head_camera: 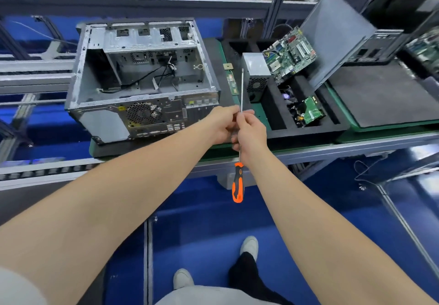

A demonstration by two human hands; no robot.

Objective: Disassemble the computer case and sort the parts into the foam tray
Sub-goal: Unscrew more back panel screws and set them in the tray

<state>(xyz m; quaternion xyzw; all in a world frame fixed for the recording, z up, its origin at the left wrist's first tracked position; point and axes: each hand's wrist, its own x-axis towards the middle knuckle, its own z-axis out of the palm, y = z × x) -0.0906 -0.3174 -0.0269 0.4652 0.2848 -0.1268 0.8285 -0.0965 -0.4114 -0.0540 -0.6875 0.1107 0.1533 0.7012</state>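
Both our left hand (223, 121) and right hand (250, 133) pinch the screwdriver (238, 183) by its shaft, handle dangling below; we should regrip there before working the computer case (142, 79) to their left, foam tray (318, 127) right

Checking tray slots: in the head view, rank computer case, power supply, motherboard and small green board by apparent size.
1. computer case
2. motherboard and power supply: look close, left unranked
3. small green board

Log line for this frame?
left hand, right hand: on screwdriver shaft, handle down | case: open | foam tray: power supply, boards
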